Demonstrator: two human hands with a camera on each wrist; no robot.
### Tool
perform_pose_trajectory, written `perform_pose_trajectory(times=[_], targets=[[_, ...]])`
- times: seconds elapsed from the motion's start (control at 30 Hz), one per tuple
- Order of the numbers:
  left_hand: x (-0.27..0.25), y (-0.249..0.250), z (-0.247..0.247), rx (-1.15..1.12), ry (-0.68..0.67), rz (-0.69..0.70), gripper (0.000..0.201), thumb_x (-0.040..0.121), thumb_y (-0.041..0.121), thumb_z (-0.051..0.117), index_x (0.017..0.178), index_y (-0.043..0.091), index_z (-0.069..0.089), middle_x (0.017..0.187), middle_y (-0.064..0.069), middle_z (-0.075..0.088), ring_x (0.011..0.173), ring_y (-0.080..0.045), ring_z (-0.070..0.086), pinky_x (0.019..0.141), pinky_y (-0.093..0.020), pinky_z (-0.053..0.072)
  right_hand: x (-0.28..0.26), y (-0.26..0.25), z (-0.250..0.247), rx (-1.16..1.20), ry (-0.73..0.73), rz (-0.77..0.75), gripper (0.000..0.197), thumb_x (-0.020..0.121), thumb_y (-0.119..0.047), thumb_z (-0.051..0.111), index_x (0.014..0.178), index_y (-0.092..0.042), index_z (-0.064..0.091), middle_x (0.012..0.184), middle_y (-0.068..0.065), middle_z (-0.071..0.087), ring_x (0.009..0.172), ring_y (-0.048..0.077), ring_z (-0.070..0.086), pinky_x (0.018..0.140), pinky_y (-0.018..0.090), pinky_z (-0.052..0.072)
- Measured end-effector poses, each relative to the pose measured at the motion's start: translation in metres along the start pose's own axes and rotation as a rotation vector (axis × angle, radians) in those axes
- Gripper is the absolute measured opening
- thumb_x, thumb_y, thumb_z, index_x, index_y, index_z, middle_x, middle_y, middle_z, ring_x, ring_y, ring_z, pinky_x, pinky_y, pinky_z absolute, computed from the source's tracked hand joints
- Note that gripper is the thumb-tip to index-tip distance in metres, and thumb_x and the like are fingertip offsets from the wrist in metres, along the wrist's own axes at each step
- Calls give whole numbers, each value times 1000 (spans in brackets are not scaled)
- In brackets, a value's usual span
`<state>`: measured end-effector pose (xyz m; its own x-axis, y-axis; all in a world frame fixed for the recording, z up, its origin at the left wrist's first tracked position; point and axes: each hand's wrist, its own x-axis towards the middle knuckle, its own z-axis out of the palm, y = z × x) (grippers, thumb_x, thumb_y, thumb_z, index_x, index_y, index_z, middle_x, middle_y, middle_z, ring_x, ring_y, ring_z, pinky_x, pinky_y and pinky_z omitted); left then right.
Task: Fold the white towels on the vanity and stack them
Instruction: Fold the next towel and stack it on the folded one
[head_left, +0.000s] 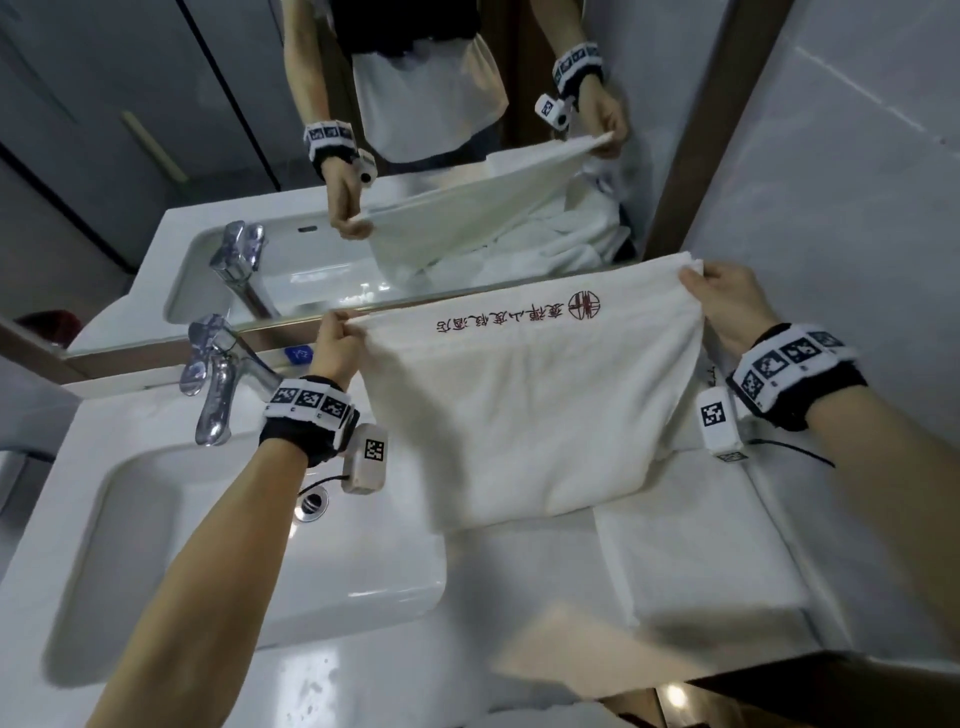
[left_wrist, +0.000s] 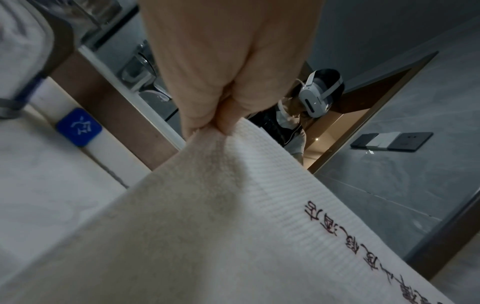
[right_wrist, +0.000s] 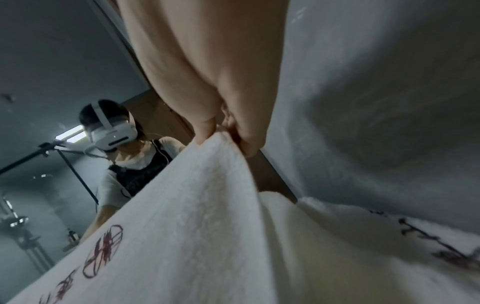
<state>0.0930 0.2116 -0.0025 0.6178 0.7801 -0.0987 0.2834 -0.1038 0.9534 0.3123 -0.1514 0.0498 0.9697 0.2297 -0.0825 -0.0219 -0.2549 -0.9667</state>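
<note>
— White vanity (head_left: 363, 644) with sink (head_left: 156, 545) below the mirror (head_left: 156, 156). Towel position?
— White towel (head_left: 524, 415) hangs spread above the counter; folded towel (head_left: 696, 566) lies below, apparently single.
— Hands?
— Left hand (head_left: 335, 345) pinches one top corner, right hand (head_left: 727, 306) the other.

A white terry towel with red embroidered characters (head_left: 524, 415) hangs over the white stone vanity top (head_left: 519, 587), right of the white ceramic basin (head_left: 208, 545). The left hand (head_left: 337, 345) pinches its left top corner, the right hand (head_left: 727, 306) its right. A folded white towel (head_left: 696, 561) lies before it; the chrome tap (head_left: 218, 379) stands behind the basin, before the wall mirror (head_left: 156, 156).
</note>
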Motion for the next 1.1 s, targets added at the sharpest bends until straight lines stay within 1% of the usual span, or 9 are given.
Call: perform_pose_trajectory(times=[0.17, 0.3, 0.37, 0.5, 0.57, 0.67, 0.77, 0.97, 1.1], targets=[[28, -2, 14, 46, -39, -75, 30, 90, -8, 41, 117, -10, 52, 106, -23, 58, 90, -27, 54, 62, -23, 46, 33, 6, 9, -320, -36, -10, 32, 95, -22, 49, 95, 8, 63, 92, 15, 62, 86, 26, 59, 73, 31, 39], [33, -12, 27, 189, -31, -82, 18, 87, -5, 47, 76, -2, 60, 68, -9, 54, 72, -19, 49, 48, -14, 40, 49, 19, 15, -468, -96, 17, 35, 95, -23, 48, 90, 8, 63, 94, 22, 66, 97, 38, 63, 80, 39, 45], [35, -20, 34, 302, -28, -107, 14, 87, -1, 49, 79, 1, 60, 73, -9, 51, 78, -19, 46, 55, -24, 41, 52, 27, 20, -499, -119, 72, 33, 95, -24, 48, 93, 5, 64, 104, 25, 66, 102, 39, 61, 87, 41, 46], [34, -41, 45, 341, -95, -176, 13, 86, 2, 50, 80, -3, 60, 70, -14, 57, 79, -26, 53, 63, -32, 43, 45, 42, 21, -291, -106, 260, 28, 91, -33, 55, 100, -8, 66, 113, 16, 67, 108, 33, 61, 99, 45, 47], [30, -53, 48, 342, -144, -243, 21, 89, 12, 55, 93, -7, 64, 83, -23, 66, 86, -38, 62, 72, -37, 50, 35, 47, 16, -133, -116, 338, 25, 88, -36, 60, 89, -12, 68, 103, 7, 71, 98, 22, 66, 86, 36, 54], [23, -68, 44, 416, -251, -284, 27, 90, 28, 60, 76, 5, 55, 77, -17, 54, 74, -26, 53, 69, -32, 40, 15, 55, 8, 11, -213, 480, 20, 85, -35, 66, 89, -16, 67, 97, -2, 73, 82, 8, 70, 64, 21, 51], [18, -79, 36, 435, -292, -315, 33, 88, 31, 61, 66, 10, 48, 66, -9, 46, 65, -21, 43, 67, -29, 34, 0, 68, 2, 18, -357, 565, 24, 87, -30, 63, 103, -11, 65, 103, 0, 71, 93, 12, 67, 74, 23, 50], [-3, -89, 19, 348, -353, -385, 24, 91, 21, 57, 72, 8, 52, 87, -15, 54, 84, -24, 51, 96, -45, 47, -13, 68, -2, 246, -399, 512, 28, 97, -26, 47, 115, -10, 60, 112, 1, 69, 102, 11, 65, 88, 24, 48], [-21, -89, 17, 290, -334, -350, 17, 95, 12, 48, 79, 6, 49, 88, -16, 53, 87, -25, 50, 89, -45, 46, -19, 53, 9, 401, -317, 388, 30, 99, -20, 44, 124, -9, 54, 120, 3, 63, 105, 12, 62, 86, 23, 53]])
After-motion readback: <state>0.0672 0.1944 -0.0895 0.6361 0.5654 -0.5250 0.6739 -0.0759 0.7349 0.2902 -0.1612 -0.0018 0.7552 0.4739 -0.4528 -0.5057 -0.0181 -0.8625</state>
